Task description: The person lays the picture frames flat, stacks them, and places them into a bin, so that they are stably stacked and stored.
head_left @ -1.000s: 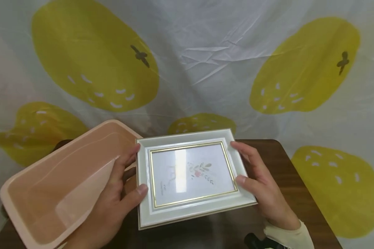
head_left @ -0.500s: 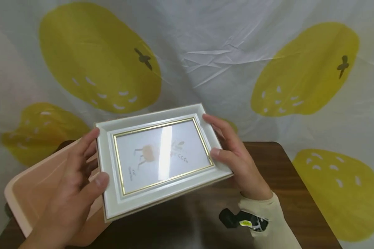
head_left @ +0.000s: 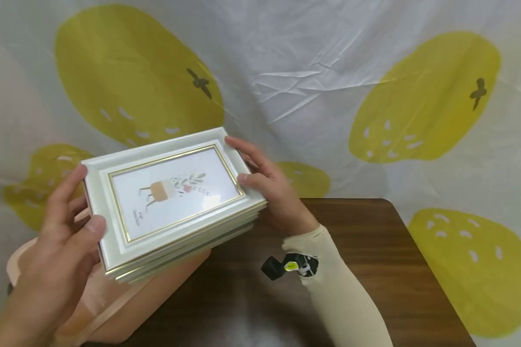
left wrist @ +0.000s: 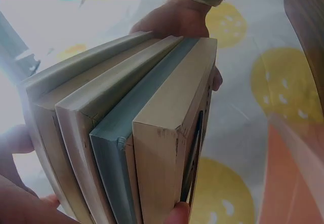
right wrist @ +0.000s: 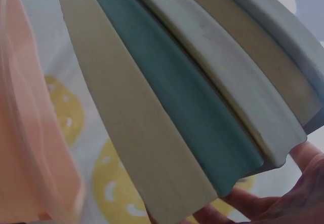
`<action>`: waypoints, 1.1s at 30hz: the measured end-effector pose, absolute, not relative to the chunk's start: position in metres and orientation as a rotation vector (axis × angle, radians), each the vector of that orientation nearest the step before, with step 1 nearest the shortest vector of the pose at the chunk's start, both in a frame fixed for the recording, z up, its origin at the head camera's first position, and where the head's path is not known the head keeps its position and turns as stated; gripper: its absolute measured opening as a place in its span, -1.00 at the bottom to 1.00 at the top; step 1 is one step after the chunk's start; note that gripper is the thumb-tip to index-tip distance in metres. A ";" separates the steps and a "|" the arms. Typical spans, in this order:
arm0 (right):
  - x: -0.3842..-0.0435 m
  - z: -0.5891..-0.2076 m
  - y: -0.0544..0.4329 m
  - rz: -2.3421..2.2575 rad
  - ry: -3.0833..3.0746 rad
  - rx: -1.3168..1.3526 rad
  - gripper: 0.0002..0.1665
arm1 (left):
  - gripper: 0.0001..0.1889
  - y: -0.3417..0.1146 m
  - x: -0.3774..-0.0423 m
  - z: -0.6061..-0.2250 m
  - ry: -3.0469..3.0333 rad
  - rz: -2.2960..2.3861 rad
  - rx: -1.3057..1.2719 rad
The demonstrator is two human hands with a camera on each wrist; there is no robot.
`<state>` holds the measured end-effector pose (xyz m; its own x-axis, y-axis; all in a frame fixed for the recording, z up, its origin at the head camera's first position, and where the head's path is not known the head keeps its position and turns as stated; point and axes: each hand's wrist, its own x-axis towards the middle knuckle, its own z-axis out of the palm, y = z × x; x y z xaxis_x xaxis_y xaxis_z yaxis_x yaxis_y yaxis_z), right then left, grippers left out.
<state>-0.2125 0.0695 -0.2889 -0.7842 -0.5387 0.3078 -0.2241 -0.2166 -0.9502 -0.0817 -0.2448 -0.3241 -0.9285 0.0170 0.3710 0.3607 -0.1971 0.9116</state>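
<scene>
Both hands hold up a stack of picture frames (head_left: 173,193). The top frame is white with a gold inner edge, around a print of a plant in a pot on legs. In the head view, my left hand (head_left: 56,255) grips the stack's left end, thumb on the top frame's border. My right hand (head_left: 282,197) grips the right end the same way. The left wrist view shows the stack (left wrist: 116,122) side-on, with pale frames, a teal one and beige backing edges fanned slightly apart. The stack (right wrist: 187,92) also fills the right wrist view. Some fingers are hidden behind it.
A pink plastic bin (head_left: 156,299) stands at the left of the dark wooden table (head_left: 364,250), partly below the stack and left hand. A white curtain (head_left: 282,48) with yellow fruit prints hangs behind the table. A black device (head_left: 286,266) sits on the right wrist.
Both hands have moved the frames leftward and up, over the bin. The stack has tilted so that the lower frames' edges now show beneath the top one.
</scene>
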 end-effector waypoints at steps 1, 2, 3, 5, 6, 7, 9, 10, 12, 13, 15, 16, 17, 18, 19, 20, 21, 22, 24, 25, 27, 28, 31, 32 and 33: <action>-0.217 -0.291 0.064 -2.101 1.790 -0.905 -0.17 | -0.25 -0.249 -0.083 -0.326 -1.812 -2.237 -0.432; -0.221 -0.293 0.058 -2.095 1.783 -0.899 -0.17 | -0.26 -0.252 -0.084 -0.327 -1.794 -2.249 -0.424; -0.226 -0.294 0.052 -2.090 1.771 -0.897 -0.18 | -0.27 -0.256 -0.084 -0.329 -1.777 -2.260 -0.410; -0.234 -0.297 0.040 -2.085 1.753 -0.898 -0.18 | -0.27 -0.262 -0.085 -0.330 -1.762 -2.280 -0.354; -0.238 -0.298 0.034 -2.082 1.735 -0.901 -0.18 | -0.27 -0.265 -0.085 -0.330 -1.759 -2.290 -0.319; -0.242 -0.300 0.028 -2.080 1.714 -0.906 -0.19 | -0.27 -0.268 -0.085 -0.330 -1.759 -2.299 -0.277; -0.249 -0.303 0.016 -2.068 1.666 -0.916 -0.19 | -0.27 -0.275 -0.085 -0.331 -1.768 -2.317 -0.191; -0.253 -0.305 0.011 -2.059 1.651 -0.920 -0.19 | -0.28 -0.278 -0.086 -0.331 -1.769 -2.328 -0.146; -0.260 -0.311 0.002 -2.038 1.629 -0.920 -0.20 | -0.28 -0.282 -0.087 -0.332 -1.785 -2.340 -0.076; -0.263 -0.313 -0.003 -2.027 1.627 -0.926 -0.20 | -0.28 -0.284 -0.087 -0.333 -1.789 -2.347 -0.041; -0.270 -0.319 -0.011 -2.002 1.620 -0.930 -0.21 | -0.27 -0.288 -0.089 -0.335 -1.779 -2.362 0.039; -0.273 -0.321 -0.015 -1.984 1.620 -0.934 -0.21 | -0.27 -0.290 -0.089 -0.336 -1.768 -2.371 0.071; -0.275 -0.323 -0.019 -1.970 1.618 -0.934 -0.21 | -0.27 -0.293 -0.089 -0.337 -1.754 -2.384 0.094; -0.277 -0.325 -0.023 -1.949 1.617 -0.932 -0.21 | -0.28 -0.296 -0.090 -0.339 -1.718 -2.407 0.110; -0.278 -0.327 -0.027 -1.927 1.617 -0.931 -0.22 | -0.29 -0.299 -0.091 -0.342 -1.675 -2.435 0.118; -0.279 -0.328 -0.030 -1.903 1.614 -0.928 -0.22 | -0.30 -0.301 -0.091 -0.344 -1.638 -2.456 0.123; -0.280 -0.329 -0.034 -1.885 1.611 -0.917 -0.22 | -0.31 -0.304 -0.092 -0.347 -1.613 -2.470 0.126; -0.282 -0.330 -0.037 -1.863 1.623 -0.910 -0.22 | -0.32 -0.306 -0.093 -0.349 -1.590 -2.482 0.126; -0.285 -0.332 -0.043 -1.828 1.645 -0.904 -0.20 | -0.35 -0.308 -0.094 -0.355 -1.547 -2.496 0.129; -0.286 -0.334 -0.045 -1.814 1.658 -0.901 -0.19 | -0.35 -0.309 -0.094 -0.357 -1.544 -2.490 0.136; -0.290 -0.338 -0.049 -1.788 1.681 -0.886 -0.16 | -0.34 -0.308 -0.095 -0.363 -1.509 -2.486 0.139; -0.291 -0.341 -0.050 -1.777 1.693 -0.878 -0.14 | -0.34 -0.308 -0.096 -0.367 -1.484 -2.494 0.132; -0.294 -0.347 -0.053 -1.759 1.720 -0.844 -0.09 | -0.32 -0.306 -0.099 -0.374 -1.450 -2.496 0.140; -0.294 -0.348 -0.053 -1.753 1.732 -0.838 -0.07 | -0.31 -0.305 -0.100 -0.376 -1.436 -2.502 0.147; -0.295 -0.350 -0.055 -1.752 1.745 -0.833 -0.06 | -0.31 -0.304 -0.100 -0.376 -1.438 -2.498 0.160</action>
